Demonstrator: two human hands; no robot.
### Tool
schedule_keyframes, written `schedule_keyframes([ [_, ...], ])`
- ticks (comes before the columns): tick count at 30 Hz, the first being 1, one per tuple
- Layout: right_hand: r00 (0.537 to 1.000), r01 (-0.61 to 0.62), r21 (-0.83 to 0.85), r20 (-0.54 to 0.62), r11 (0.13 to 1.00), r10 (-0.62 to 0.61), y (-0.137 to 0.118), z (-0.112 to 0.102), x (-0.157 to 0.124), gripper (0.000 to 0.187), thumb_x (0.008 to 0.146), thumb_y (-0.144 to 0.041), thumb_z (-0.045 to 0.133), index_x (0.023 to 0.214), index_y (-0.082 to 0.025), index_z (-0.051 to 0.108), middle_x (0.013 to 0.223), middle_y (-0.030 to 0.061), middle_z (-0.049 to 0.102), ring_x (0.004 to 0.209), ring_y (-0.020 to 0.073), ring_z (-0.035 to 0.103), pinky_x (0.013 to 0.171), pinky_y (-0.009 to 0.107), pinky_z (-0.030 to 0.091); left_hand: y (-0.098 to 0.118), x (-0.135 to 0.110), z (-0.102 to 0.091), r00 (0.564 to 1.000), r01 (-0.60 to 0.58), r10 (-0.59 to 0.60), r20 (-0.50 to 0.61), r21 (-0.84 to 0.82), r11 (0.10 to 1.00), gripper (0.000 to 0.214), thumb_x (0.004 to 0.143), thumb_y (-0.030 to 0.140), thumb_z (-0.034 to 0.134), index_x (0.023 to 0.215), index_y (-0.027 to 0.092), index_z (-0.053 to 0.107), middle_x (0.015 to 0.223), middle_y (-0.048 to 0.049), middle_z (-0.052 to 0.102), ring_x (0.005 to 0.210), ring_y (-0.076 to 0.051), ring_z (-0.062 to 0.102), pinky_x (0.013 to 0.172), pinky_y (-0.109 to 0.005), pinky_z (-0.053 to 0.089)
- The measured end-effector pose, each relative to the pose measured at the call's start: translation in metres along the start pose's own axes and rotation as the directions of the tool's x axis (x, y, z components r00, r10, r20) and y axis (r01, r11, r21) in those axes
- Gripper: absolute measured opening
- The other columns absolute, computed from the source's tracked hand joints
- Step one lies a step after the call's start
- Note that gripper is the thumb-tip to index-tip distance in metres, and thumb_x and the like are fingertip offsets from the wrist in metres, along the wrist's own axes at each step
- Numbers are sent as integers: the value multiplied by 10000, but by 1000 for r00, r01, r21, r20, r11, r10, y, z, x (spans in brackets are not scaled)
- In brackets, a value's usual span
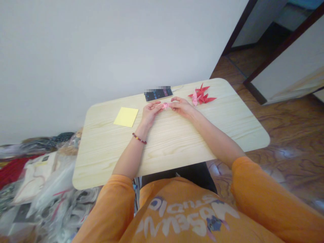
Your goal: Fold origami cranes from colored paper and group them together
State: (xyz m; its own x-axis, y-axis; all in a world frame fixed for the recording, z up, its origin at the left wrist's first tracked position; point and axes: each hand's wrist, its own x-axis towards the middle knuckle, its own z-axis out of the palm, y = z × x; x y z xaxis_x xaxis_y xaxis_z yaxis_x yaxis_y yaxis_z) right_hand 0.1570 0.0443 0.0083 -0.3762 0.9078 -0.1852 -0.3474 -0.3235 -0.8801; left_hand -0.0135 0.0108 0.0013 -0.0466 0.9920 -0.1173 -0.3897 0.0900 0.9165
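Both hands sit over the middle of the table, fingers gently curled inward; left hand (150,113) and right hand (181,107) together pinch a small pink folded paper piece (165,106) between their fingertips, centre frame; its exact form is partly hidden by the fingers. Beneath lies a pale wooden table with rounded corners (174,148); its grain runs lengthwise. Just beyond the hands sits a black smartphone (159,95), lit, with its top edge pixelated; to the upper right of the right hand lies a loose heap of red folded paper cranes (203,97), with one pink paper crane (194,99) at its left edge. A square yellow paper sheet (126,116) lies flat left of the left hand, near it but not touching. A dark red beaded bracelet (139,138) circles the left wrist; an orange long-sleeved shirt (182,216) with white lettering fills the bottom of the frame. Clear plastic bags (50,192) are heaped at lower left; a brown patterned floor (283,135) spreads at right.
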Motion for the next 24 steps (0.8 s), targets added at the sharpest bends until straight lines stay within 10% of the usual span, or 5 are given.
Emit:
schedule_keyframes([
  [8,971,-220,130,124,967,204,-6,-4,-1,316,597,-80,771,767,-164,518,536,-91,533,440,10,436,419,111,317,6,-2,4,986,168,-165,35,-146,975,132,702,75,726,807,143,685,795,-22,716,780,-103,677,881,-248,524],
  [24,963,-211,77,189,974,194,-9,-8,-2,353,552,-117,821,745,-159,529,531,-86,509,440,12,418,409,117,300,6,1,-2,985,171,-168,38,-114,979,118,681,86,749,765,151,697,768,-29,712,776,-120,684,880,-257,543],
])
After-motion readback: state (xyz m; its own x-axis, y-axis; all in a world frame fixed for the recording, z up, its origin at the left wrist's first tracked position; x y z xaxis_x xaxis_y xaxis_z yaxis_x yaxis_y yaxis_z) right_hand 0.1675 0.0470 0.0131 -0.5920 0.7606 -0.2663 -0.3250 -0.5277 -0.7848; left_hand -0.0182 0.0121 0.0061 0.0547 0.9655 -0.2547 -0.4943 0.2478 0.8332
